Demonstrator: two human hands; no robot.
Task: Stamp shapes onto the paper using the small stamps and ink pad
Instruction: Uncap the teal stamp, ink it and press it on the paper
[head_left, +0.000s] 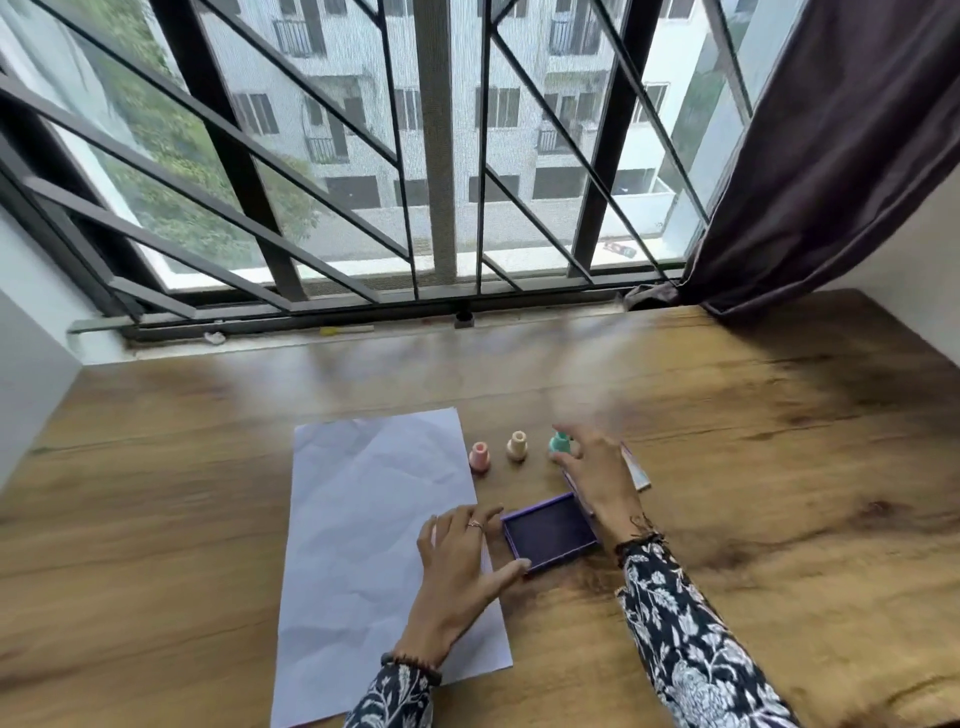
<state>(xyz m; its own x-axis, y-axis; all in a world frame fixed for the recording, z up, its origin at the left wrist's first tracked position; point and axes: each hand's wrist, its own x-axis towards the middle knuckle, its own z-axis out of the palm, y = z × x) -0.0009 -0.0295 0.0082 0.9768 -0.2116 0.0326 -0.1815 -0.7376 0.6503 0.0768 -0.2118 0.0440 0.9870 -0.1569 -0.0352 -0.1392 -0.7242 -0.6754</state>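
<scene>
A blank white sheet of paper (374, 540) lies on the wooden table (779, 467). To its right sits an open purple ink pad (550, 535). My left hand (462, 561) rests flat on the paper's right edge, thumb touching the pad's near corner. Behind the pad stand three small stamps in a row: pink (479, 457), beige (517, 446) and teal (560, 443). My right hand (597, 478) reaches over the pad's lid, its fingers spread and touching the teal stamp; whether it grips the stamp is unclear.
A small white packet (636, 470) lies partly hidden behind my right hand. A barred window (441, 156) runs along the table's far edge, and a dark curtain (831, 156) hangs at the back right. White walls close in on both sides.
</scene>
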